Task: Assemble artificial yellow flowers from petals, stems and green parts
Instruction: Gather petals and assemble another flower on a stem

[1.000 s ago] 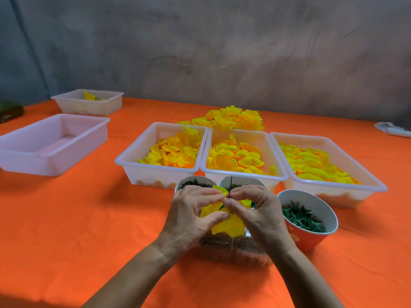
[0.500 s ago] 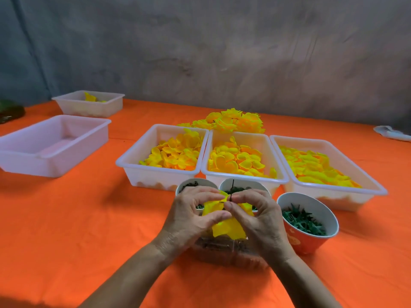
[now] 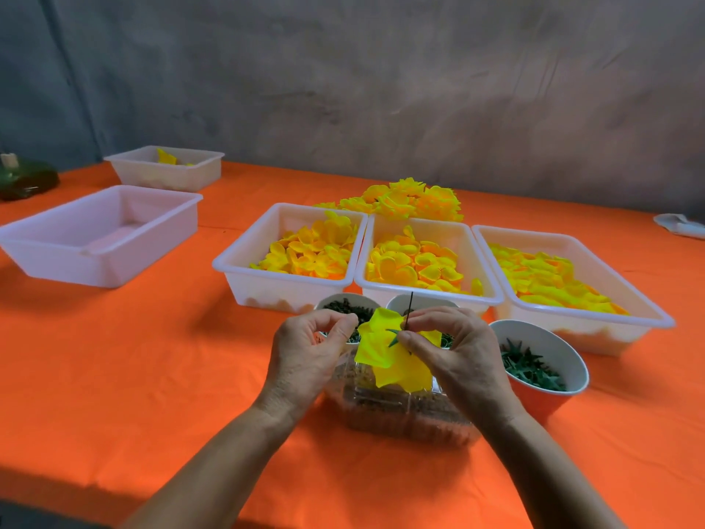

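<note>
A yellow flower point(image 3: 393, 353) with a green star-shaped part hangs upside down between my hands, above a clear plastic box point(image 3: 400, 414). My right hand point(image 3: 454, 349) pinches its thin dark stem point(image 3: 409, 309), which points up. My left hand point(image 3: 309, 349) has thumb and finger pinched at the petals' left edge. Three white trays of yellow petals point(image 3: 305, 253) point(image 3: 416, 265) point(image 3: 549, 276) stand side by side behind. A heap of finished yellow flowers point(image 3: 408, 198) lies beyond them.
An orange cup of green parts point(image 3: 534, 364) stands to the right of my hands; two cups with dark pieces point(image 3: 343, 305) sit just behind them. An empty white tray point(image 3: 95, 234) and another tray point(image 3: 168, 166) are at far left on the orange tablecloth.
My hands have drawn slightly apart. The petals are now spread and more exposed, with the green star part visible at the stem's base.
</note>
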Demonstrator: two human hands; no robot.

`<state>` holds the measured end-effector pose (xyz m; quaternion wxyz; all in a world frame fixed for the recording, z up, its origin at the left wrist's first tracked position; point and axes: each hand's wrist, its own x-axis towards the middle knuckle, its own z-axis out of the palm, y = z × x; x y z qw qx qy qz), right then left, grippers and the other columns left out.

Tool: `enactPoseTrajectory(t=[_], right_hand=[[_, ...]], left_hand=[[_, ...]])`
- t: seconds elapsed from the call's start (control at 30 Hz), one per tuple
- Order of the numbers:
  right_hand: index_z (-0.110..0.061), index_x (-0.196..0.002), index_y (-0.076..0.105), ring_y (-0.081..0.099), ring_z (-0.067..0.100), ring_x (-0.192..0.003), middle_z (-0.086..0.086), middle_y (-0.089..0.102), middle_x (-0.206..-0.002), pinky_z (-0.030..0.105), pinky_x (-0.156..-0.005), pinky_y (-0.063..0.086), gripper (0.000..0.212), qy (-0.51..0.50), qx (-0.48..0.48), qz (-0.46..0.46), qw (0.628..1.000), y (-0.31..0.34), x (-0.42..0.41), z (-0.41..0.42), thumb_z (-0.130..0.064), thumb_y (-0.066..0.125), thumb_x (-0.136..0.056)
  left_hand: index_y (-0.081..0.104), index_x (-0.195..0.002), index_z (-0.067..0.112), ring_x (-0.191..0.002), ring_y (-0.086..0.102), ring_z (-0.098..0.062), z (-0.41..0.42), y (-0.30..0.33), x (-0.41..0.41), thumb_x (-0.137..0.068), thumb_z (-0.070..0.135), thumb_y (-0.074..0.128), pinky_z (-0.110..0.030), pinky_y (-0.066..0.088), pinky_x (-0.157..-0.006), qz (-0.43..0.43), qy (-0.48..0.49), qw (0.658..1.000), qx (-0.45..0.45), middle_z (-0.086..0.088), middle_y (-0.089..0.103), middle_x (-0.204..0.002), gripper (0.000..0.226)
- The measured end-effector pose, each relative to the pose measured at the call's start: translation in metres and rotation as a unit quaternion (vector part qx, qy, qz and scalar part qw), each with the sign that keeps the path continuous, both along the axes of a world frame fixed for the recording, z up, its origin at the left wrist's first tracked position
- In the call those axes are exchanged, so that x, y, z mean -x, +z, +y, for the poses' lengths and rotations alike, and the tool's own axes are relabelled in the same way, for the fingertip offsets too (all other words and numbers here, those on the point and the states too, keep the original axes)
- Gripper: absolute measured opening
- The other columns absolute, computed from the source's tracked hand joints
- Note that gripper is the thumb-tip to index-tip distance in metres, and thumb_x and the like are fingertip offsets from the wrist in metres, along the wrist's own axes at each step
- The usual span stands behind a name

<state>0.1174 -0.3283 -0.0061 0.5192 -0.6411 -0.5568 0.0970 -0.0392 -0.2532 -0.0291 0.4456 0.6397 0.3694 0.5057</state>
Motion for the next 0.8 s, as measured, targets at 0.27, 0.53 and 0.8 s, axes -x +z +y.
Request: enactPoseTrajectory(t=[0.27,0.53,0.8], right_hand=[[-0.026,-0.072,0.072,0.064,0.019,-0.09,-0.005,0.071,-0.081,0.044,-0.084,0.05,0.013,-0.007,-0.04,0.026,0.999,0.004,0.003,0.003,-0.014,0.078,-0.075],[-0.021,-0.074,0.072,0.064,0.024,-0.094,-0.001,0.071,-0.083,0.04,-0.086,0.048,0.007,0.003,-0.049,0.015,0.999,0.028,0.003,0.006,-0.015,0.076,-0.077],[-0.021,-0.074,0.073,0.063,0.006,-0.077,-0.006,0.071,-0.076,0.019,-0.073,0.046,0.008,0.028,-0.08,0.027,0.996,0.052,0.004,0.01,-0.014,0.074,-0.078]], left_hand=[[0.072,-0.071,0.022,-0.043,0.047,0.003,0.0,-0.004,-0.002,-0.087,0.015,0.065,-0.023,0.037,-0.046,0.023,-0.008,1.0,-0.001,0.015,0.062,-0.054,0.019],[0.068,-0.08,0.018,-0.047,0.057,0.006,-0.004,-0.007,-0.007,-0.081,-0.002,0.068,-0.013,0.045,-0.046,0.041,-0.08,0.995,0.043,0.02,0.063,-0.053,0.02],[0.075,-0.078,0.017,-0.088,0.068,-0.018,-0.005,-0.001,-0.025,-0.069,0.009,0.083,-0.037,0.053,-0.085,0.023,-0.11,0.993,0.028,-0.002,0.073,-0.087,0.014]])
